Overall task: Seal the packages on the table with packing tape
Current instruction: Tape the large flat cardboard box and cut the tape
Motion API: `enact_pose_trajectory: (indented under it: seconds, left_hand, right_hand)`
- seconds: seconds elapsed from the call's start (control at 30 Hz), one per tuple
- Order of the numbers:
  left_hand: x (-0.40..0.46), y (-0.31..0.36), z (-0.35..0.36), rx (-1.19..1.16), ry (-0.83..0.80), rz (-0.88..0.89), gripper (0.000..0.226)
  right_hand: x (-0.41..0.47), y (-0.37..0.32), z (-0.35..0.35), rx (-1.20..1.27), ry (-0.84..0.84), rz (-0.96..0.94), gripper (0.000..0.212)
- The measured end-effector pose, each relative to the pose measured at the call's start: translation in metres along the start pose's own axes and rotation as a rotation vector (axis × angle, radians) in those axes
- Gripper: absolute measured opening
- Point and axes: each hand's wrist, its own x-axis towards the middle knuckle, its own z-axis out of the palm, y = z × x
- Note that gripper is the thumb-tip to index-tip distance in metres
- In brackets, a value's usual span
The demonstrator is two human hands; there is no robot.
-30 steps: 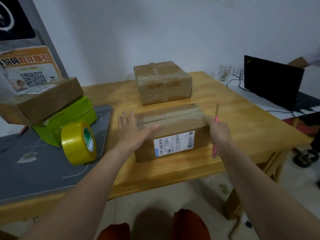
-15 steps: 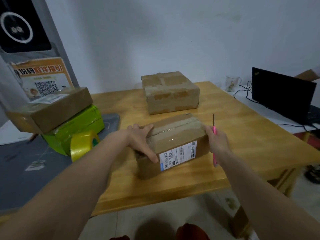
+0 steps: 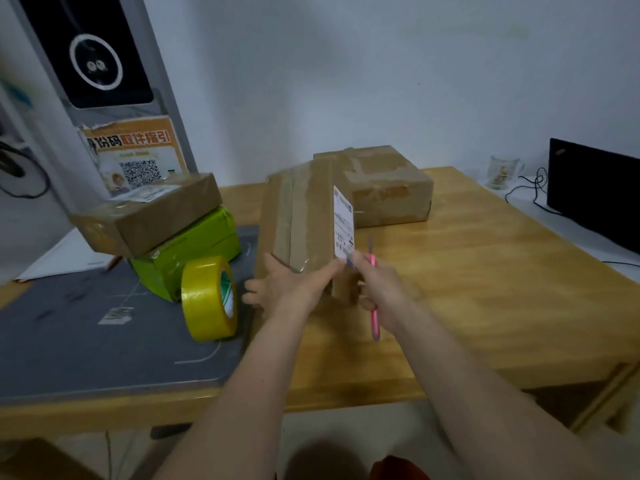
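Box: your cardboard box (image 3: pixel 304 220) stands tipped on end near the table (image 3: pixel 485 289) front edge, shipping label (image 3: pixel 343 225) facing right.
Left hand: your left hand (image 3: pixel 284 289) grips the box's lower end.
Right hand: your right hand (image 3: pixel 381 292) steadies the box, fingers curled round a pink cutter (image 3: pixel 374 317).
Tape: yellow tape roll (image 3: pixel 209 297) stands on edge on the grey mat (image 3: pixel 69 341), left of the box.

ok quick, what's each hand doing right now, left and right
Left hand: grips the near lower end of the labelled cardboard box, which is tipped up on end.
Right hand: holds the pink-handled cutter, fingers also against the box.
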Motion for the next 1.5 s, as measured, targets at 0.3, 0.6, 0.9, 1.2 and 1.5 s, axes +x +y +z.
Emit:
enact_pose_trajectory:
  seconds: [0.3,0.6,0.9,1.2,1.5]
  left_hand:
    - [0.013,-0.005,0.016,-0.095,0.094,0.004,0.116]
    - [0.074,0.017,0.063,-0.196,0.258,0.101,0.092]
    - [0.16,0.058,0.083,-0.353,0.258,0.132,0.046]
    - [0.164,0.094,0.139,-0.275,-0.202,0.417,0.095]
    - [0.217,0.123,0.148,-0.471,-0.269,0.302,0.084]
  right_hand:
    - [0.026,-0.019,0.023,-0.176,0.042,-0.017,0.025]
    - [0.078,-0.016,0.032,-0.063,-0.134,0.05,0.03]
    - [0.126,-0.023,0.002,-0.014,0.041,0.0,0.035]
    - [0.2,-0.024,-0.069,0.022,0.413,-0.01,0.051]
    - [0.267,-0.057,-0.104,-0.112,0.474,-0.08,0.075]
